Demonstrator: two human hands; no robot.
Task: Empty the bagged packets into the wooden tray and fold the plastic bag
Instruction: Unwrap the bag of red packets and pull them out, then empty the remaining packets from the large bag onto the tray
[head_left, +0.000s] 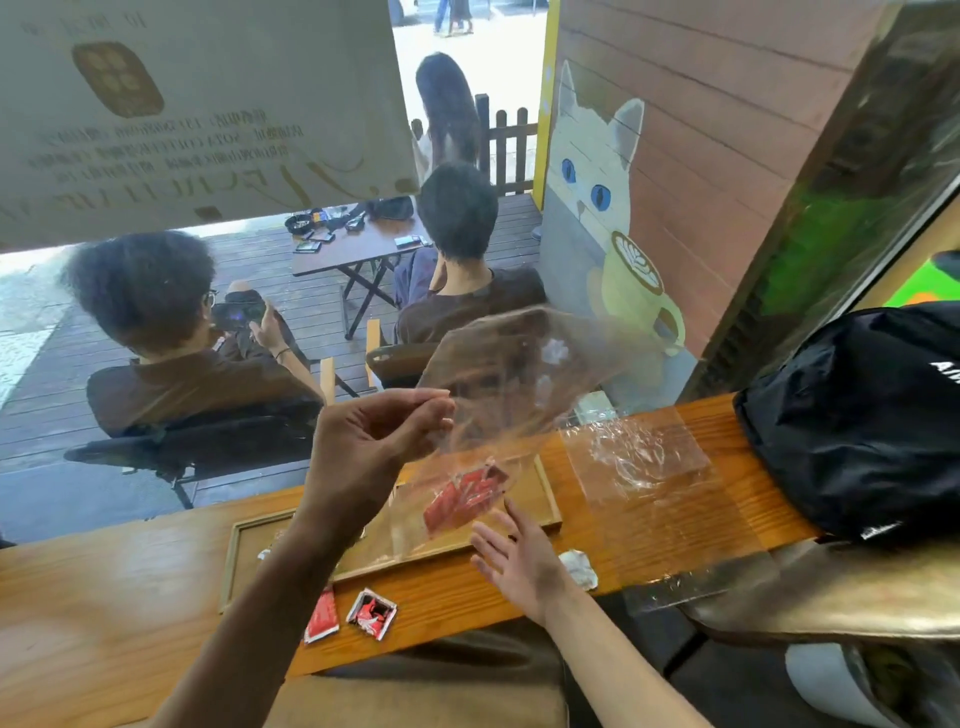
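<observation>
My left hand pinches a clear plastic bag by a corner and holds it up above the wooden tray. Red packets are bunched in the bag's lower end, which hangs over the tray. My right hand hovers open just below and to the right of the bag, at the tray's near rim, fingers spread and touching nothing. Two red packets lie on the counter in front of the tray.
A flat clear plastic bag lies on the wooden counter right of the tray. A crumpled white scrap sits near my right wrist. A black bag fills the counter's right end. People sit outside behind the glass.
</observation>
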